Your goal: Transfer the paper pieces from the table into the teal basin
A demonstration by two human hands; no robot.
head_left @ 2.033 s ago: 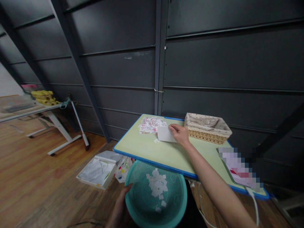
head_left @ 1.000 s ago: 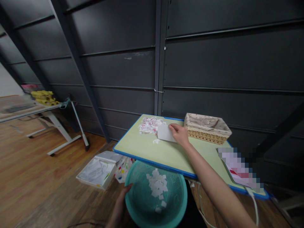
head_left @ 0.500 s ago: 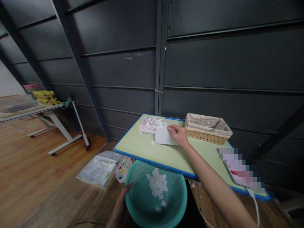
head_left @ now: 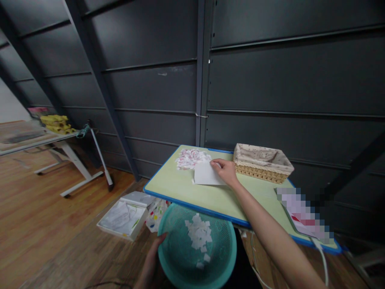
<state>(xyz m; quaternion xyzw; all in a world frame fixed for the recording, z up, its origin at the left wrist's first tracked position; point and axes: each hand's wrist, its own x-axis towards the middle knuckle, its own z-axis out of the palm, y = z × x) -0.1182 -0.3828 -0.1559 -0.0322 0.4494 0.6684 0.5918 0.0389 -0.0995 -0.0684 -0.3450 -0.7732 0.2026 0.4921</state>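
My right hand [head_left: 225, 171] reaches over the green table [head_left: 186, 188] with blue edging and pinches a white card [head_left: 206, 175] held on edge against the tabletop. Just left of the card lies a heap of pink and white paper scraps [head_left: 190, 158]. My left hand [head_left: 153, 261] grips the left rim of a teal basin [head_left: 180, 261] held below the table's near edge. Several white paper scraps [head_left: 199, 237] lie inside the basin.
A lined wicker basket [head_left: 262, 162] stands on the table right of my hand. A blurred-out sheet [head_left: 303, 216] lies at the table's right end. A white box [head_left: 126, 214] sits on the wooden floor. Another table [head_left: 39, 138] stands far left. A dark metal wall [head_left: 210, 80] rises behind.
My right hand has slid the white card a little to the left and toward me, closer to the scrap heap. The basin and left hand stay put.
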